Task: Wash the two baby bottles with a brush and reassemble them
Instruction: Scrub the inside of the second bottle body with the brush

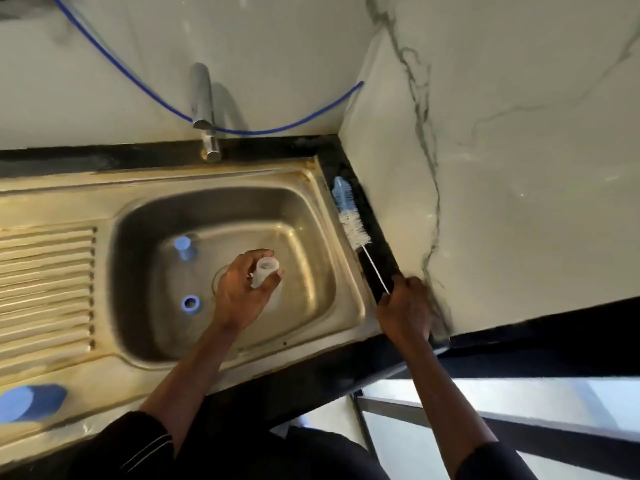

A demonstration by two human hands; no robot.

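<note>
Head view over a steel sink [221,183] set in a black counter [308,377]. The left hand [239,289] is held above the basin near the drain, fingers and thumb curled round a translucent baby bottle body [265,271] whose open mouth faces up toward the camera. The right hand [405,306] rests on the narrow counter strip between the sink rim and the marble wall [519,168], closed on the end of the wire handle of a bottle brush [354,227]. The brush lies flat along that strip, its white bristles and blue tip pointing away from the person toward the back corner. On the basin floor, left of the held bottle, a blue-topped part [183,247] stands nearer the back and a blue ring [190,302] lies nearer the front, apart from each other; blur hides what the blue-topped part is. A blue cap [31,401] lies on the sink's front left rim, beside the ribbed draining board [45,271]. A chrome tap [204,109] stands behind the basin, with a blue hose [277,130] sagging along the wall behind it.
</note>
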